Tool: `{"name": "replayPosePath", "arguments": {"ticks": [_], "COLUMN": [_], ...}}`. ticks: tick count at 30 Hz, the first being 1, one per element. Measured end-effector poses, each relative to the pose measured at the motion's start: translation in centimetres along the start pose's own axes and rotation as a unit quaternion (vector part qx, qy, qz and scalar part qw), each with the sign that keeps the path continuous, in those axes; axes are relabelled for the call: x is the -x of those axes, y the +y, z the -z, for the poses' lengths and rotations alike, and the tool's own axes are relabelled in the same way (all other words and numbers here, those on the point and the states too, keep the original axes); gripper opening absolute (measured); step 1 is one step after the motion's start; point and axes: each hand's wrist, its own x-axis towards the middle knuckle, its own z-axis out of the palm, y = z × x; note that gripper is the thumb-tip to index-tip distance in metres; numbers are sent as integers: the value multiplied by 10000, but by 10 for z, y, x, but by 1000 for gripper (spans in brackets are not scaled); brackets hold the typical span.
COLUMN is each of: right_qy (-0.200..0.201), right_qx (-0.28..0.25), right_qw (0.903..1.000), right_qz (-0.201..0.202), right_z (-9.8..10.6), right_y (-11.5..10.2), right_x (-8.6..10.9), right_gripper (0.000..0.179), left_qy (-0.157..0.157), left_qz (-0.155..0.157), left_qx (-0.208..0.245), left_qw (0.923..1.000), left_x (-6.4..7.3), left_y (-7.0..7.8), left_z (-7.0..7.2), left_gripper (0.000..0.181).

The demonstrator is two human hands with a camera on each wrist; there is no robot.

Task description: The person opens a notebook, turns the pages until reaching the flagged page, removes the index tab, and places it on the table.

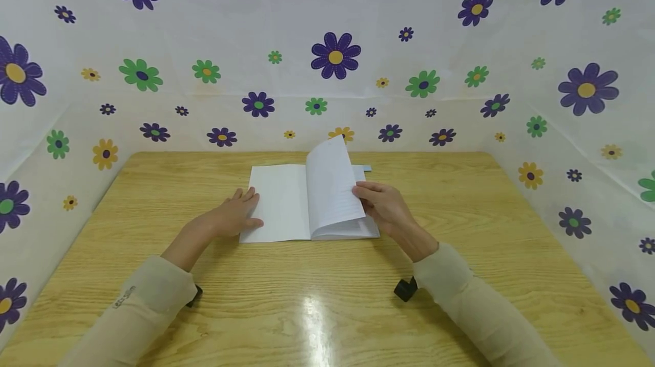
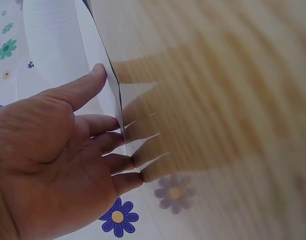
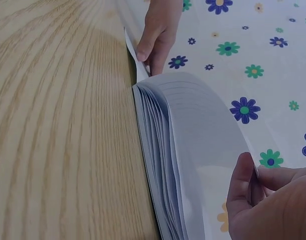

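An open notebook (image 1: 280,203) lies on the wooden table, its left side blank white. My left hand (image 1: 234,214) rests on that side's outer edge, fingers extended; in the left wrist view the thumb lies on top and the fingertips touch the table. Between thumb and fingers, my right hand (image 1: 385,206) pinches the outer edge of a raised page (image 1: 332,190). This faintly lined page curves up from the spine. Beneath it, the right wrist view shows a stack of sheets (image 3: 155,130), slightly fanned at the near edge.
A light blue piece (image 1: 367,168) pokes out past the notebook's far right corner. The wooden table (image 1: 245,310) spreads around it, with a white flower-patterned cloth (image 1: 286,25) behind and at both sides. Black wrist devices (image 1: 405,289) show by the sleeves.
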Motion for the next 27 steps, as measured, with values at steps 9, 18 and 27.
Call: {"name": "replayPosePath", "arguments": {"ticks": [9,18,27], "right_qy": [-116,-498,-568], "right_qx": [20,-52,-437], "right_qw": [9999,9986,9972], "right_qz": [1,154,200], "right_z": [-12,-22,-33], "right_y": [1,6,10], "right_x": [0,0,-3], "right_gripper": [35,33,29], "left_qy": [102,195,320], "left_qz": [57,140,74], "left_qx": [15,211,290], "left_qw": [9999,9995,9990], "left_x": [3,5,6], "left_y": [4,6,3], "left_z": [1,3,6], "left_gripper": [75,74,75]}}
